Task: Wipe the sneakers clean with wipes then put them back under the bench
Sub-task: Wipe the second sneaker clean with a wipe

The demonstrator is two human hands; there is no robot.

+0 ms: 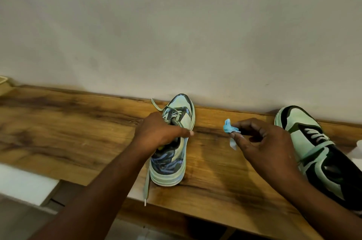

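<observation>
Mid-wipe: my left hand grips the pale-green sneaker on the bench, my right hand pinches a crumpled blue wipe beside it, apart; next, I judge, wipe meets upper.

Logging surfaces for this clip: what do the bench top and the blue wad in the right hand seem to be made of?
Brown plank bench top: wood or wood-look laminate, with visible grain and a slight sheen. Small crumpled blue wad, pinched by the right hand: soft wipe, tissue or cloth; which one is unclear.
</observation>
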